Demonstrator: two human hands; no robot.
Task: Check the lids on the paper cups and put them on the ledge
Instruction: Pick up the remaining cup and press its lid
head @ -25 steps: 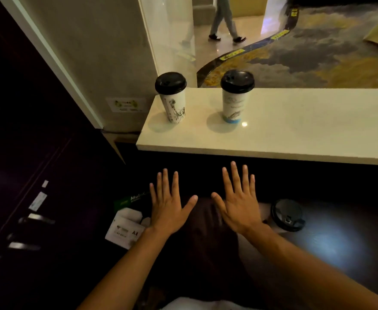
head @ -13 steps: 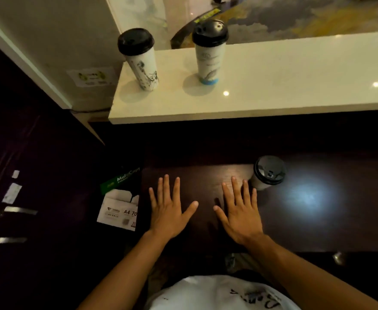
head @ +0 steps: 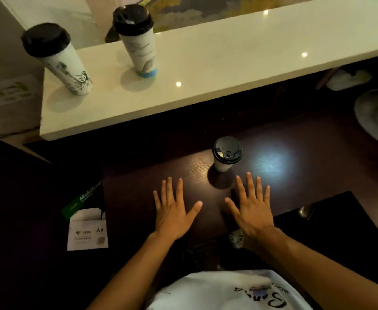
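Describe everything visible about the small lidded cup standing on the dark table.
The small cup is a short pale paper cup with a black plastic sip lid, whose raised rim and drinking-hole tab show from above. The lid looks seated, though its seal can't be judged. The cup stands upright on the dark wood table, below the ledge, just beyond the right hand. No hand touches it.

Single head view; looks steeply down, close over dark table [head: 295,175].

Pale ledge [head: 217,63] — two lidded cups [head: 139,41], dark table [head: 295,175] — one lidded cup [head: 226,156], both palms
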